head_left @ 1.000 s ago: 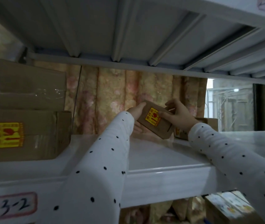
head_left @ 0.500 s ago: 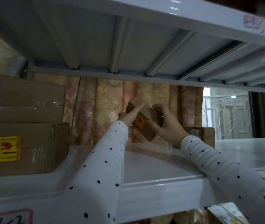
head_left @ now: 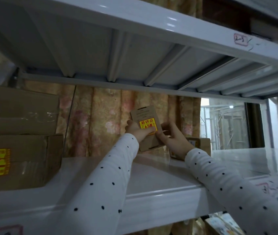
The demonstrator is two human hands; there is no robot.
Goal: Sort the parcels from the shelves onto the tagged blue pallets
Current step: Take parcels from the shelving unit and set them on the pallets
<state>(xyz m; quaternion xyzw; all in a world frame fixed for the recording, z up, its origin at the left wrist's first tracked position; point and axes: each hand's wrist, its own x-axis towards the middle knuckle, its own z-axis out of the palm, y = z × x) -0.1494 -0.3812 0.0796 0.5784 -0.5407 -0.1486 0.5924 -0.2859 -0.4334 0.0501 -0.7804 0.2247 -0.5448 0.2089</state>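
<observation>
Two hands, left hand (head_left: 137, 131) and right hand (head_left: 173, 139), are gripping one small parcel (head_left: 147, 128) between curled fingers, holding it upright, long axis vertical, above the shelf (head_left: 160, 173), equally near both.

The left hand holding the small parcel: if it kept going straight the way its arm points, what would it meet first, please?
Probably the floral patterned curtain behind the white metal shelf. The left hand and right hand hold the small brown cardboard parcel with a yellow sticker just before it; nothing else shows between, though depth is unclear.
</observation>
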